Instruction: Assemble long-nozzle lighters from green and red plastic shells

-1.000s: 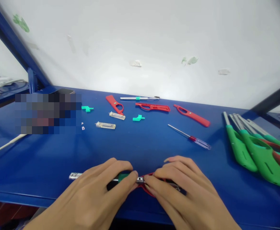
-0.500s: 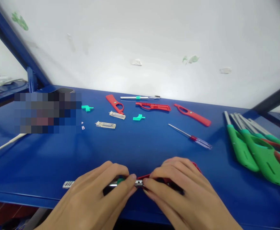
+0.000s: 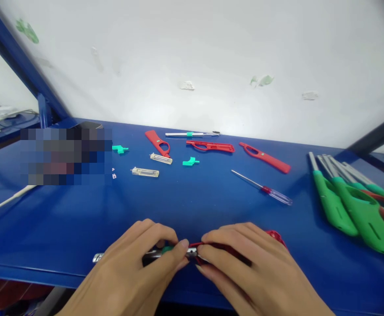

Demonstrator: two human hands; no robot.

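Observation:
Near the front edge of the blue table, my left hand (image 3: 133, 259) is closed around the metal lighter tube (image 3: 191, 253), its slotted tip sticking out to the left. A bit of green shows on the tube between the fingers. My right hand (image 3: 244, 254) is closed on a red lighter handle shell (image 3: 276, 237), and its thumb and forefinger press at the tube's inner end. The thumbs and fingertips of both hands nearly meet where tube and red shell come together. Most of the shell is hidden under my right hand.
Red handle shells (image 3: 266, 162), green triggers (image 3: 191, 162), clear fuel tanks (image 3: 145, 172) and another metal tube (image 3: 182, 134) lie farther back. A screwdriver (image 3: 267, 190) rests right of centre. Several green lighters (image 3: 333, 202) are heaped at the right. A blurred patch covers the left.
The tube's slotted tip has shifted slightly right. More of the red shell shows beyond my right hand, whose fingers have moved a little. Both hands keep their hold.

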